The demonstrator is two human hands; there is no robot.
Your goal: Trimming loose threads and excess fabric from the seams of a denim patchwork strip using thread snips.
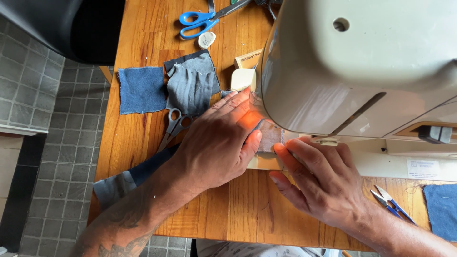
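Observation:
My left hand (216, 143) lies flat on a small piece of grey-brown fabric (270, 135) on the bed of a cream sewing machine (362, 66), fingers stretched toward the needle area. My right hand (316, 178) presses the same fabric from the near side with its fingertips. The machine's head hides the needle and the far part of the fabric. A long strip of dark blue fabric (147, 169) runs from under my left wrist to the table's left edge.
On the wooden table (238, 209) lie two denim patches (142, 89), grey scissors (173, 126), blue-handled scissors (202, 21), a chalk piece (206, 39), thread snips (390, 202) and another denim piece (440, 209) at right. Tiled floor lies to the left.

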